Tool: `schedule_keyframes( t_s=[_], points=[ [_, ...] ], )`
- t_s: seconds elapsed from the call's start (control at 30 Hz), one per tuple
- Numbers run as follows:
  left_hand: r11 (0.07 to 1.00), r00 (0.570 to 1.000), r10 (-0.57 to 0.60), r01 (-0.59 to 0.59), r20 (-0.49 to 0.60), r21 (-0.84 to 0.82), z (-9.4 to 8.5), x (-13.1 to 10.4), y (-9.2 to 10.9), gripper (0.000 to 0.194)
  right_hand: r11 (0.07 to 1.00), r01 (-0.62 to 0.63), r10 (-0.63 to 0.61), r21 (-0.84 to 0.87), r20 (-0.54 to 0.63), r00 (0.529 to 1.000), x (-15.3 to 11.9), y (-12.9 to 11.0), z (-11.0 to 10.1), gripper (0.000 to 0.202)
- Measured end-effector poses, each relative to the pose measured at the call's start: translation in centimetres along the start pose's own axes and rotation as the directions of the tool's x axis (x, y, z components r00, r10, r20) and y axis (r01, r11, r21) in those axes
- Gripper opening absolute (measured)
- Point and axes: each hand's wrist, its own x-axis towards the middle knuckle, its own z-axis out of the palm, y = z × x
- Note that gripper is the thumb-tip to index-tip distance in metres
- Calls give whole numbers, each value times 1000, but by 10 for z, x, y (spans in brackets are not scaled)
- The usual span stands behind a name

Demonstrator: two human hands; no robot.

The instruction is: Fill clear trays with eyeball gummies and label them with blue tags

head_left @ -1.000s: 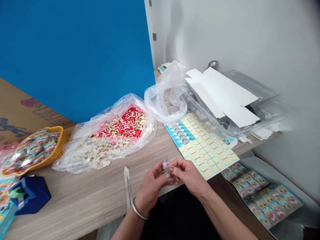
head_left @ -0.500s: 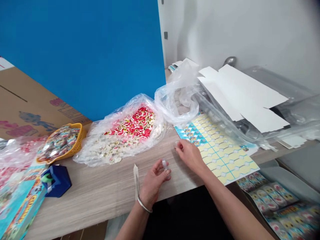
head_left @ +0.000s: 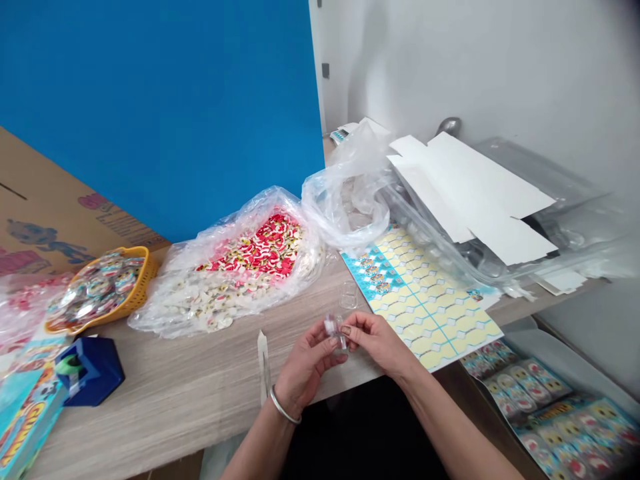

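Observation:
Near the table's front edge, my left hand [head_left: 306, 363] grips a small clear plastic case [head_left: 332, 327] between thumb and fingers. My right hand [head_left: 379, 338] meets it from the other side, its thumb and fingertips pinched at the case's right edge. Fingers partly cover the case, so its contents are hard to make out. Another clear plastic piece [head_left: 349, 295] lies flat on the wooden table just beyond my hands. To the left of my left hand rests a pair of tweezers [head_left: 263, 357].
A clear bag [head_left: 175, 293] holds red and cream pieces. On the left are a yellow basket [head_left: 145, 277] of round packs, a blue hexagonal holder [head_left: 103, 373] and a colourful box [head_left: 30, 427]. A yellow sticker sheet [head_left: 450, 313] and white card [head_left: 480, 187] lie right.
My right hand has come back from the sticker sheet's edge to the case in my left hand. A clear piece now shows on the table where it was. The view has shifted slightly.

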Motion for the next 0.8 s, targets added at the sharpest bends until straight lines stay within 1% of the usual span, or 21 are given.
schedule_keyframes(
  t_s=[0.07, 0.1, 0.13, 0.17, 0.2, 0.23, 0.27, 0.3, 0.33, 0.37, 0.4, 0.43, 0.47, 0.53, 0.57, 0.6, 0.63, 0.67, 0.8],
  points=[
    [1000, 998, 9, -8, -54, 10, -4, 0, 0, 49, 998, 4, -8, -70, -58, 998, 3, -3, -4, 22],
    [1000, 996, 11, -9, -93, 22, -7, 1, -1, 52, 987, 25, -41, -156, -95, 995, 6, -6, -8, 19],
    [999, 992, 14, -10, -129, 35, -8, 1, -1, 54, 958, 61, -102, -280, -131, 986, 11, -11, -12, 16],
    [999, 987, 17, -10, -158, 45, -9, 1, -1, 57, 895, 96, -179, -436, -155, 971, 18, -17, -16, 15],
    [999, 984, 21, -12, -179, 52, -9, 1, -1, 59, 788, 103, -253, -607, -166, 953, 27, -23, -21, 15],
    [998, 981, 27, -16, -192, 57, -9, 1, -1, 62, 653, 79, -306, -753, -167, 937, 35, -30, -25, 15],
    [998, 979, 34, -23, -200, 59, -8, 1, 0, 64, 518, 35, -332, -855, -163, 929, 43, -36, -29, 17],
    [998, 978, 42, -30, -204, 60, -6, 1, 0, 66, 407, -12, -335, -913, -162, 928, 50, -40, -31, 19],
    [997, 977, 47, -35, -208, 62, -5, 0, 1, 67, 337, -54, -328, -940, -171, 929, 54, -43, -32, 21],
    [997, 976, 51, -38, -212, 67, -4, 0, 2, 68, 315, -75, -322, -946, -180, 929, 55, -45, -32, 23],
    [996, 974, 55, -40, -218, 74, -3, 0, 2, 68, 336, -59, -320, -940, -173, 932, 53, -44, -29, 24],
    [996, 973, 59, -42, -222, 83, -3, 0, 2, 69, 392, -8, -312, -920, -141, 940, 48, -42, -25, 25],
    [995, 973, 65, -45, -222, 93, -3, 1, 2, 70, 471, 57, -289, -880, -94, 953, 41, -39, -20, 23],
    [993, 977, 74, -52, -202, 109, -3, 3, 0, 70, 690, 162, -220, -706, 9, 976, 25, -30, -10, 15],
    [992, 980, 75, -55, -183, 110, -3, 4, -1, 70, 790, 174, -180, -588, 49, 983, 17, -25, -5, 12],
    [992, 983, 76, -58, -166, 109, -3, 5, -3, 70, 866, 158, -143, -475, 68, 987, 12, -20, -1, 11],
    [993, 986, 76, -61, -151, 105, -3, 6, -4, 70, 916, 129, -112, -379, 65, 992, 8, -16, 2, 11],
    [993, 988, 73, -60, -138, 99, -2, 6, -5, 71, 947, 103, -91, -303, 53, 994, 5, -13, 4, 12],
    [998, 995, 36, -30, -92, 61, 2, 5, -4, 69, 990, 59, -57, -124, 23, 998, 5, -7, 3, 17]
  ],
)
